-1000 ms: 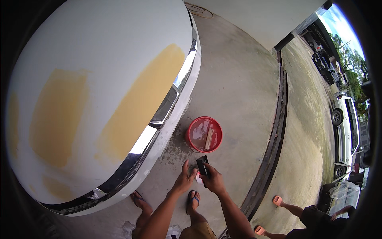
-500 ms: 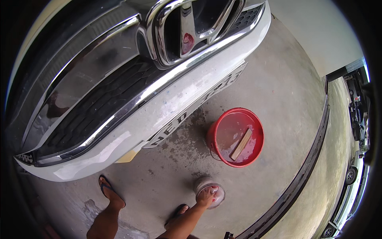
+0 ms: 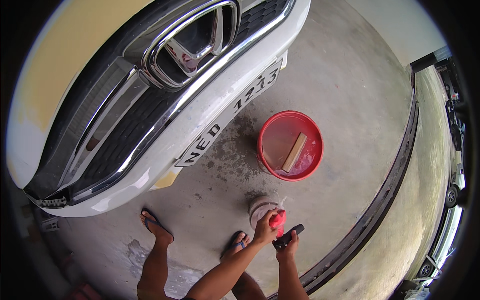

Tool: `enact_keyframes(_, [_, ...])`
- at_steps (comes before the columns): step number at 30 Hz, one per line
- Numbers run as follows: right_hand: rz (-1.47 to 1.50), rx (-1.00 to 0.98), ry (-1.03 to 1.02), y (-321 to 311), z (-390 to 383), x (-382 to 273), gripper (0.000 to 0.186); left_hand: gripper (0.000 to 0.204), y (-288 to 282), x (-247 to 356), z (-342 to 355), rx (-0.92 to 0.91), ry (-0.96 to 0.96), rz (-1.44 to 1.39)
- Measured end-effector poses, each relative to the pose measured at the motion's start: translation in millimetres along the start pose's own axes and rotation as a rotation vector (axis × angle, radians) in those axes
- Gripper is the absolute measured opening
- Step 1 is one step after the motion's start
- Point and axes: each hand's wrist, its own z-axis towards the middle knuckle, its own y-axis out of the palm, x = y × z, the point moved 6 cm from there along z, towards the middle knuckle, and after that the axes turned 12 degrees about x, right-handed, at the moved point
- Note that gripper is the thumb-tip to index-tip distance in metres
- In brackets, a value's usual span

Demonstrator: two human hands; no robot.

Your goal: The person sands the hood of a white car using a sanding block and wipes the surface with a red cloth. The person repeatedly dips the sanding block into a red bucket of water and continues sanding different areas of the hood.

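My left hand [image 3: 265,230] is closed round a wet-looking red cloth [image 3: 278,219], held just over the near right edge of a small pale tub [image 3: 254,214]. Whitish water shows in the tub. My right hand [image 3: 288,247] grips a black block-shaped tool [image 3: 296,232] right beside the cloth; its underside is hidden, so its exact kind is unclear. Farther off stands a red bucket [image 3: 261,150] of cloudy water, with a wooden stick [image 3: 294,152] lying in it.
A white car's front bumper [image 3: 165,150], with a chrome grille emblem [image 3: 187,50], fills the upper left. My sandalled feet stand on the concrete floor [image 3: 350,125], which has wet spots. A dark channel [image 3: 395,180] runs along the right, with parked vehicles beyond.
My left hand has come up out of the small tub with the red cloth. My right hand has entered the view holding the black tool. The whole view has shifted.
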Motion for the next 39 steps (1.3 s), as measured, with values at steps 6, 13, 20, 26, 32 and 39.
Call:
enact_keyframes(6, [0.358,-0.775,0.035,62.3,-42.6,-21.5,0.076,0.053,8.2,-5.1,-10.8,0.089,-0.383,-0.010])
enact_keyframes(13, [0.443,-0.609,0.043,60.4,-72.4,-67.5,0.061,0.068,12.1,62.6,11.1,-0.292,-0.359,0.697])
enact_keyframes(20, [0.267,-0.589,-0.143,99.2,-201.1,-152.1,0.056,0.060,-29.9,213.5,4.9,-0.179,-0.393,0.088])
enact_keyframes(26, [0.048,-0.744,-0.357,203.7,-410.6,-203.2,0.051,0.055,-114.4,404.8,-3.6,-0.165,-0.321,-0.280])
enact_keyframes(32, [-0.199,-0.811,-1.151,338.3,-667.1,-207.5,0.053,0.021,-408.2,690.7,43.6,0.255,0.798,0.148])
enact_keyframes(39, [-0.444,-0.526,-1.640,429.4,-855.2,-115.4,0.066,0.050,-631.8,733.4,115.6,0.338,1.163,1.091])
